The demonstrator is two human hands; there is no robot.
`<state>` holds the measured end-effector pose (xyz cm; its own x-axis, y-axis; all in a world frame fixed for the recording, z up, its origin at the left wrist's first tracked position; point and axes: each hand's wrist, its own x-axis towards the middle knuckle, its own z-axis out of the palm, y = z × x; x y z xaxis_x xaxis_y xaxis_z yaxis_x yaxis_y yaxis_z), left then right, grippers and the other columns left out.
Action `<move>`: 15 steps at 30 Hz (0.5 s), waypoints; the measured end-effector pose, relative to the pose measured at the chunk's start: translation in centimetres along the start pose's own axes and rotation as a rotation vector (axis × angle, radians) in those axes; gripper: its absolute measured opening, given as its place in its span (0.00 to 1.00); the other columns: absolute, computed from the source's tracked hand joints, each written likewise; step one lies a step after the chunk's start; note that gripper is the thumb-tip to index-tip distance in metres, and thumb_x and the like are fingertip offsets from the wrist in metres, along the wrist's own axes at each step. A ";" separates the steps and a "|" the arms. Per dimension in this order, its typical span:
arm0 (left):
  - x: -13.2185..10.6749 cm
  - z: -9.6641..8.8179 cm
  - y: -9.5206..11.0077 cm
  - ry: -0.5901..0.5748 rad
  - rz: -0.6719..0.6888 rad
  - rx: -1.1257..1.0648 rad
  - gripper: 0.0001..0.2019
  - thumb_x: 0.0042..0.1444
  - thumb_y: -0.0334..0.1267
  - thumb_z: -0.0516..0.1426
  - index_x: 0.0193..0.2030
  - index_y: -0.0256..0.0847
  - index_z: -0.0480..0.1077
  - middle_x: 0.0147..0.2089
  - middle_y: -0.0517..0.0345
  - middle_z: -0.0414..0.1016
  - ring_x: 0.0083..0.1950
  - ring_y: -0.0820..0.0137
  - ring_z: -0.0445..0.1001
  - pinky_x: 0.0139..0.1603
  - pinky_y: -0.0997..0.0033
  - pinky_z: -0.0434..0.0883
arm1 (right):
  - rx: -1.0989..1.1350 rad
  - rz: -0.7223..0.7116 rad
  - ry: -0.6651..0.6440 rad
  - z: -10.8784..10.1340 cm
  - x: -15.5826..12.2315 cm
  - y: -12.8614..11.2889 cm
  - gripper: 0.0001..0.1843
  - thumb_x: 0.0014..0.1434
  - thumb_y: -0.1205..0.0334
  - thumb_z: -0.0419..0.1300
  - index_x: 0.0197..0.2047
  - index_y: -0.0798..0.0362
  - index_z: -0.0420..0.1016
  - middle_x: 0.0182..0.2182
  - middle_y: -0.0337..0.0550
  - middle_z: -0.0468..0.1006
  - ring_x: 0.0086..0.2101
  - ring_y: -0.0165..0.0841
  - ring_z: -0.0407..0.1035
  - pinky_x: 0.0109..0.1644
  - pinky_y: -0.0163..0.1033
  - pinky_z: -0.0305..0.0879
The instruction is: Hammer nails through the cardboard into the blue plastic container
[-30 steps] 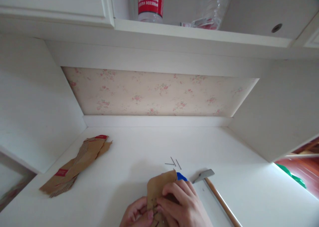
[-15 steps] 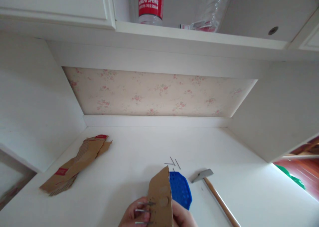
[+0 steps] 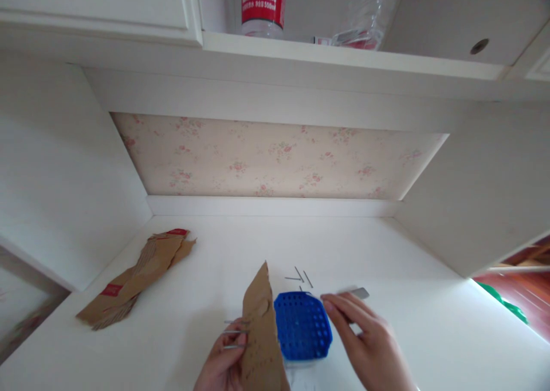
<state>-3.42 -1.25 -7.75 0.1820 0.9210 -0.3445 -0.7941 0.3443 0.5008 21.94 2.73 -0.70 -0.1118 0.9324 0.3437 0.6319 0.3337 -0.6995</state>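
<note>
My left hand (image 3: 226, 354) is closed around an upright piece of brown cardboard (image 3: 260, 334) at the bottom centre. Several nails (image 3: 234, 332) stick out of the cardboard's left side, by my fingers. My right hand (image 3: 365, 331) has thumb and forefinger pinched together at the upper right rim of a blue perforated plastic basket (image 3: 303, 328). Whatever lies between those fingertips is too small to make out. Just beyond the basket, several loose nails (image 3: 299, 275) lie on the white surface. Behind my right hand a hammer head (image 3: 360, 292) shows; its handle is mostly hidden.
Torn cardboard (image 3: 141, 273) lies at the left of the white tabletop (image 3: 215, 253). White side panels bound the surface. Overhead, a shelf (image 3: 344, 59) holds a red-labelled water bottle (image 3: 263, 4) and a clear plastic bottle (image 3: 369, 13).
My right hand has left the cardboard and moved right to the basket's rim, covering much of the hammer. The cardboard has shifted left in my left hand, baring more of the basket.
</note>
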 end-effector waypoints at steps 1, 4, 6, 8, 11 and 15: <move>0.1 0.3 -0.3 0.007 0.008 0.026 0.16 0.42 0.36 0.75 0.38 0.41 0.79 0.36 0.56 0.82 0.37 0.62 0.82 0.41 0.69 0.76 | -0.089 0.030 0.006 -0.4 1.2 0.7 0.14 0.68 0.52 0.54 0.41 0.45 0.80 0.38 0.39 0.82 0.37 0.31 0.76 0.43 0.33 0.70; 0.1 1.1 -1.0 -0.007 0.015 0.114 0.17 0.42 0.38 0.75 0.39 0.38 0.79 0.36 0.51 0.83 0.38 0.58 0.83 0.40 0.66 0.77 | -0.212 0.093 -0.046 -0.1 4.7 3.5 0.16 0.69 0.55 0.53 0.41 0.50 0.80 0.37 0.42 0.82 0.34 0.33 0.74 0.41 0.39 0.70; 0.1 1.3 -1.1 -0.031 0.004 0.143 0.18 0.41 0.38 0.75 0.39 0.37 0.79 0.38 0.48 0.84 0.40 0.54 0.83 0.40 0.65 0.77 | -0.298 0.117 -0.148 1.0 6.3 5.5 0.13 0.68 0.61 0.54 0.37 0.51 0.80 0.34 0.42 0.82 0.35 0.34 0.75 0.43 0.43 0.70; 0.2 1.4 -1.0 -0.046 -0.003 0.167 0.18 0.41 0.38 0.75 0.38 0.37 0.79 0.39 0.46 0.84 0.41 0.53 0.83 0.37 0.65 0.77 | -0.366 0.113 -0.259 2.3 7.1 7.0 0.11 0.67 0.62 0.57 0.35 0.52 0.79 0.34 0.39 0.82 0.36 0.33 0.75 0.44 0.45 0.71; 0.3 1.4 -1.0 -0.070 -0.014 0.210 0.17 0.43 0.39 0.75 0.39 0.37 0.79 0.39 0.45 0.84 0.40 0.52 0.83 0.37 0.65 0.77 | -0.432 0.107 -0.378 3.8 7.4 8.3 0.12 0.65 0.60 0.59 0.30 0.53 0.77 0.33 0.38 0.81 0.35 0.32 0.75 0.43 0.45 0.72; 0.5 1.6 -1.4 -0.129 -0.013 0.218 0.16 0.43 0.40 0.74 0.37 0.36 0.79 0.38 0.45 0.84 0.42 0.52 0.83 0.46 0.61 0.76 | -0.426 0.094 -0.411 4.0 7.4 8.1 0.09 0.64 0.60 0.61 0.33 0.53 0.78 0.34 0.38 0.82 0.34 0.32 0.76 0.42 0.45 0.73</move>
<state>-1.35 -0.95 -7.37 0.2753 0.9270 -0.2548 -0.6498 0.3747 0.6614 23.18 12.89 -6.35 -0.2747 0.9608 -0.0375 0.8957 0.2415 -0.3734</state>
